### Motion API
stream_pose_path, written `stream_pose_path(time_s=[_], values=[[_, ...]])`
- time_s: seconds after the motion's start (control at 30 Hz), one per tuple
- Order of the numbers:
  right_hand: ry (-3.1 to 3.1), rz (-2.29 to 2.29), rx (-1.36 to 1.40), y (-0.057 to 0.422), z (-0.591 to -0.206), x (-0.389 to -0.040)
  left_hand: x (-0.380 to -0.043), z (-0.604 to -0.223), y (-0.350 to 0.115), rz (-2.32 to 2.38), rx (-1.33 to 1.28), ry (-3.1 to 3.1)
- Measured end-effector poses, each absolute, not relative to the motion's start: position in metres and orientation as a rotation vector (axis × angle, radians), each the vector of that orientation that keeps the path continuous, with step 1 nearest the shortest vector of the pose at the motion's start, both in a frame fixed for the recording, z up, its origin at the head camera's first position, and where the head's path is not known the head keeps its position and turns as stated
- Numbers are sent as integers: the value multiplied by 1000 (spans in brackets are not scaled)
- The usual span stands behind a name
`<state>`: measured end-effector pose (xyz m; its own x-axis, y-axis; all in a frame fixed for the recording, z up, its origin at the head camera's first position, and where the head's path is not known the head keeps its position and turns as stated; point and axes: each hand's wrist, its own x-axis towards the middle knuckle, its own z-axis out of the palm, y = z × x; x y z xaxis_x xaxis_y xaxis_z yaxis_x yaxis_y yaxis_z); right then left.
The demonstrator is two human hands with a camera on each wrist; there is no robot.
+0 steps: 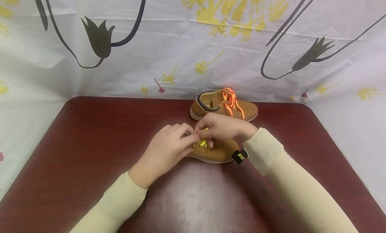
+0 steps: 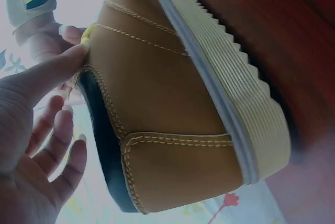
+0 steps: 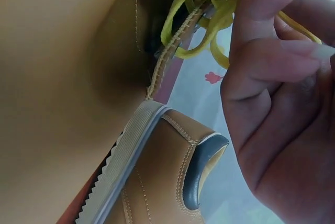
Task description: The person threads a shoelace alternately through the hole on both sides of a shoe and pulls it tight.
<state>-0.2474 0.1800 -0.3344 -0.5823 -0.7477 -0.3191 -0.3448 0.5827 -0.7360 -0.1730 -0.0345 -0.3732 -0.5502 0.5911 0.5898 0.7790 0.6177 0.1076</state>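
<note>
A tan shoe (image 1: 223, 151) with a yellow shoelace (image 1: 203, 143) stands on the table, its toe to the right. My left hand (image 1: 167, 144) comes in over the heel end, and its thumb and forefinger pinch the lace at the top of the shoe. In the left wrist view, the other left fingers (image 2: 63, 135) are spread loosely beside the dark collar. From the right, my right hand (image 1: 223, 126) reaches across the shoe and pinches the lace between thumb and fingers. Loose yellow loops (image 3: 222, 25) hang by the eyelets in the right wrist view.
Behind the hands stands a second tan shoe (image 1: 248, 109) with orange laces (image 1: 231, 98), close to the table's back edge. The dark red table (image 1: 105, 142) is bordered by white patterned sheeting (image 1: 129, 75) at the back and both sides.
</note>
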Motion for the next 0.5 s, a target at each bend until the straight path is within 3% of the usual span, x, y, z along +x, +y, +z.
stream_pose_path(time_s=[0.5], values=[[2280, -989, -766, 183, -329, -246, -178, -376, -46, -463, -1221, -2181]])
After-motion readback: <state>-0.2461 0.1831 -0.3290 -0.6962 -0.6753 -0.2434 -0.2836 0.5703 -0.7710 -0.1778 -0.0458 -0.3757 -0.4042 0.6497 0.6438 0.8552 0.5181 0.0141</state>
